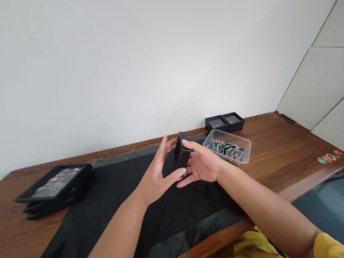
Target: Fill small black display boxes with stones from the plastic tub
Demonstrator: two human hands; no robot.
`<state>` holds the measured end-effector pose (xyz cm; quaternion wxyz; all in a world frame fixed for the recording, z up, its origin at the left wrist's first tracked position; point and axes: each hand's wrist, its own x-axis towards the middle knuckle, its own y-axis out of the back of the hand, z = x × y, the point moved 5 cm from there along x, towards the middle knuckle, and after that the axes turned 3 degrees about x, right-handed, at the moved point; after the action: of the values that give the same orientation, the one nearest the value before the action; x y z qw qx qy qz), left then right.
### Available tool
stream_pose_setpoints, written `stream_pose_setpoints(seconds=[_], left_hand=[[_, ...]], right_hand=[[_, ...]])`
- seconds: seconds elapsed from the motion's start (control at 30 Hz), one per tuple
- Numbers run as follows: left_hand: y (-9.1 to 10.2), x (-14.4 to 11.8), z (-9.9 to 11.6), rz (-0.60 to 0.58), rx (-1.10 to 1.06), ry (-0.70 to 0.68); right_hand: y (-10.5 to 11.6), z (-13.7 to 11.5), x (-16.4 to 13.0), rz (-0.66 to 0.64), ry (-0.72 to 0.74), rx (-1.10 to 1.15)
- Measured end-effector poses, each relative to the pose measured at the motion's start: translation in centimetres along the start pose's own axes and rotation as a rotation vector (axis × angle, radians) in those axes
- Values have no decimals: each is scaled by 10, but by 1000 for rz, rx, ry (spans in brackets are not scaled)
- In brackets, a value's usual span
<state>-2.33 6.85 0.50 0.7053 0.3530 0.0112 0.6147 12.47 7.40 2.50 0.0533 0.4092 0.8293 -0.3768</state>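
A small black box point(182, 151) is held up on its edge over the black mat point(131, 211). My right hand point(203, 162) grips it from the right, thumb pressed on its upper side and the other fingers beneath and behind. To its left, my left hand point(157, 170) has its fingers apart; the thumb reaches under the box toward my right fingertips. Whether that thumb touches the box, I cannot tell. The box's inside and far side are hidden from me.
Right of my hands stands a clear plastic tub point(246, 145) of small coloured pieces. Behind it, small black boxes with clear windows point(225, 123) sit by the wall. Larger black frames point(55, 186) are stacked at left. Round stickers point(329, 157) mark the wooden table point(280, 148).
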Motion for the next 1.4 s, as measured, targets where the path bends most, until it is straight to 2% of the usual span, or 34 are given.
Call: stream_pose_setpoints(seconds=[0.17,0.3,0.43,0.6,0.8,0.97,1.27,1.4], left_hand=[[-1,-3,0,-17,19,-6],[0,-2,8,6,114,-26],[4,2,24,-33,232,-63],[7,5,37,-86,317,-72],[3,8,36,-46,370,-68],[-4,9,35,-7,407,-135],[-13,8,26,109,426,-234],[-8,9,25,123,444,-235]], right_hand=[[4,3,2,3,22,-150],[13,4,7,145,45,-237],[18,6,8,265,17,-312],[19,11,9,202,-53,-392],[20,11,11,235,-58,-480],[21,10,13,250,-73,-552],[22,12,13,284,-60,-513],[20,12,13,240,-71,-517]])
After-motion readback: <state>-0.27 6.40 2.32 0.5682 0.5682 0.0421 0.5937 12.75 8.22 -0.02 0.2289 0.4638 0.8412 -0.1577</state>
